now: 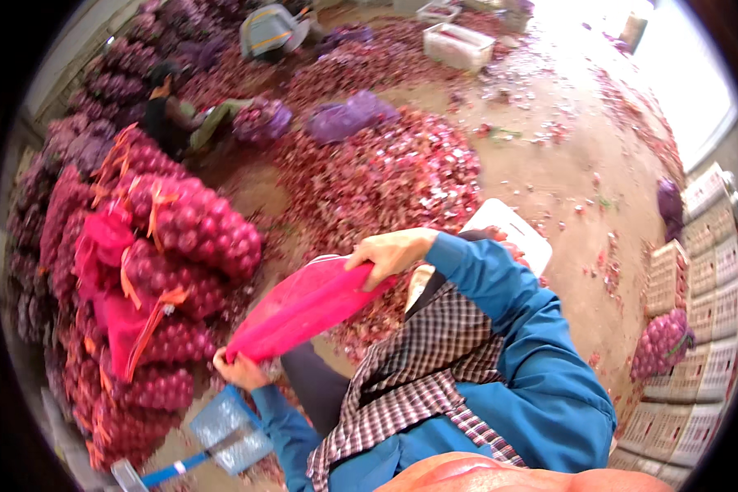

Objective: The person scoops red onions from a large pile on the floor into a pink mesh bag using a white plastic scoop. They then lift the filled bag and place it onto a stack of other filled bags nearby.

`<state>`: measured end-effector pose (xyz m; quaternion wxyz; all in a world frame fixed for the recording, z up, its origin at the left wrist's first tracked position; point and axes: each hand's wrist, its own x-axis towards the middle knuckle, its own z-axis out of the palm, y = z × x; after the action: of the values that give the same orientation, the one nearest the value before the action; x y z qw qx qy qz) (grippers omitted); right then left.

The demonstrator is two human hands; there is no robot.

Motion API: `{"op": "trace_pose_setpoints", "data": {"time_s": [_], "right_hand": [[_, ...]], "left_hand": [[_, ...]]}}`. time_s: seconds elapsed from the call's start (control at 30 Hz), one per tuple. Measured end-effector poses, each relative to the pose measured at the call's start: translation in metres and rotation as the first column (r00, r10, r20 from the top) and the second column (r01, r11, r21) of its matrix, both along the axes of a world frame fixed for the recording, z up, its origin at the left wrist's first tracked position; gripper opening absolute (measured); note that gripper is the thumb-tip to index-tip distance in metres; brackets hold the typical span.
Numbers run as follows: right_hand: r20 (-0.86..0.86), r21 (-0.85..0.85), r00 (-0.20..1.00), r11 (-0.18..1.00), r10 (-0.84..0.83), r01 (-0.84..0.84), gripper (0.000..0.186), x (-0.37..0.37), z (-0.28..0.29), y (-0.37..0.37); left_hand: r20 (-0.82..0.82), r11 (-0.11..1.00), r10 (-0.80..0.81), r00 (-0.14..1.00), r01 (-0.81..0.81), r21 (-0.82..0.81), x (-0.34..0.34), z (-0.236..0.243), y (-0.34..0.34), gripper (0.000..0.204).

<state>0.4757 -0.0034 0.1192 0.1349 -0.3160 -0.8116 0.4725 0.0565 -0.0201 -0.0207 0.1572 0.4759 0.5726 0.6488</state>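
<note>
A bright pink mesh sack (307,310) is stretched between my two hands over my lap. My left hand (242,373) pinches its lower left end, close to the stacked sacks. My right hand (394,256) grips the upper right end, thumb on the near side. The sack looks flat, with no onions visible in it. Beyond it spreads a heap of loose red onion skins and scraps (385,176). To my left, full pink mesh sacks of red onions (193,225) are piled up, with another limp pink sack (107,246) draped over them.
A white plastic tub (512,234) sits beside my right arm. A light-blue square thing with a blue bar (230,426) lies near my left forearm. Two other people (172,111) work at the far left. Stacked crates (672,402) line the right wall.
</note>
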Motion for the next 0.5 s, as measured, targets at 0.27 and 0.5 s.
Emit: {"op": "trace_pose_setpoints", "data": {"time_s": [0.27, 0.5], "right_hand": [[-0.064, 0.0, 0.937, 0.939, -0.343, 0.344, 0.042, 0.003, -0.005, 0.0], [-0.066, 0.001, 0.929, 0.931, -0.365, 0.365, 0.044, 0.003, -0.006, 0.0]], "left_hand": [[0.7, 0.907, -0.236, 0.674, 0.411, -0.089, 0.008, 0.016, 0.009, 0.018], [0.67, 0.947, -0.289, 0.684, 0.309, 0.093, 0.025, 0.049, 0.025, 0.018]]}}
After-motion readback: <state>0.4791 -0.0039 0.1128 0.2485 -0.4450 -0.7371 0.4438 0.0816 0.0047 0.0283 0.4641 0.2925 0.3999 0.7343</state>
